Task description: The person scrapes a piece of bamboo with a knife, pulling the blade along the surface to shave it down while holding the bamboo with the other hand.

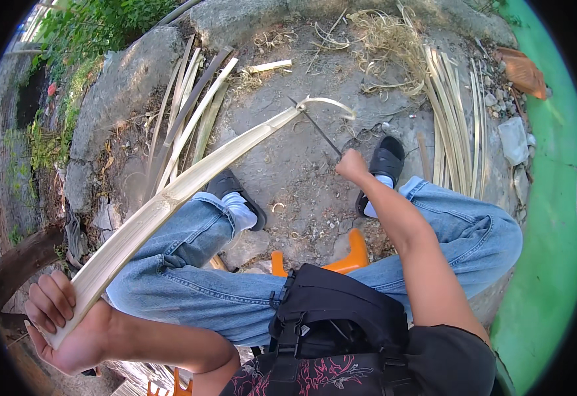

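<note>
My left hand (70, 323) is closed round the near end of a long, pale split bamboo strip (176, 190), at the lower left. The strip slants up over my left knee to the middle of the view. In my right hand (353, 166) is a knife (321, 131) with a thin, dark blade; its handle is mostly hidden in my fist. The blade crosses the strip at its far end. From there a thin curled shaving (331, 103) bends off to the right, apparently still attached.
Bamboo strips lie in bundles on the left (196, 119) and right (448, 119) of the ground. Shavings (394, 49) are heaped at the far side. A green wall (539, 198) runs along the right. Orange plastic legs (351, 254) show below my seat. Rocks (136, 79) edge the left.
</note>
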Available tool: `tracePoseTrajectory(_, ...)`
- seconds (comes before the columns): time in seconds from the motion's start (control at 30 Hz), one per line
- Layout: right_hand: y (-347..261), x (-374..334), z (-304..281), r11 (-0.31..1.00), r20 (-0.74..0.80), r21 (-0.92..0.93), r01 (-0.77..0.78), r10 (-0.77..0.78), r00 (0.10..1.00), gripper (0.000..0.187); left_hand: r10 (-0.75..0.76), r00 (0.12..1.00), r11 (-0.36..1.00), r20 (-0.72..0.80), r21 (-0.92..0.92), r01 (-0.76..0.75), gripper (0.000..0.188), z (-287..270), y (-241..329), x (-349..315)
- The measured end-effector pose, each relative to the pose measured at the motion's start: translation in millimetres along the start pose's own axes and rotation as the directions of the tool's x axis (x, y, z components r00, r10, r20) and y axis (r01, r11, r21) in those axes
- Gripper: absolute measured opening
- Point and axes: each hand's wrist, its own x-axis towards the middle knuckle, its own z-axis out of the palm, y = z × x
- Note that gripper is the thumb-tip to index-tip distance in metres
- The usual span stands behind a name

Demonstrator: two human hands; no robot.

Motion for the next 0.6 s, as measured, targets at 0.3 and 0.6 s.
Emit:
tracePoseTrajectory(0.3, -7.8, 1.6, 6.1, 0.998, 0.040, -0.034, -0.061, 0.063, 0.997, 0.022, -0.012, 1.000, 0.998, -0.015, 0.053, 0.013, 0.021, -1.5, 5.3, 6.8)
tracePoseTrajectory(0.6, 4.8, 3.9, -10.7, 0.999, 0.031, -0.049, -0.008, 0.010, 0.999, 0.024, 0.016, 1.000, 0.997, 0.000, 0.073, -0.016, 0.020, 1.4, 6.0, 6.3)
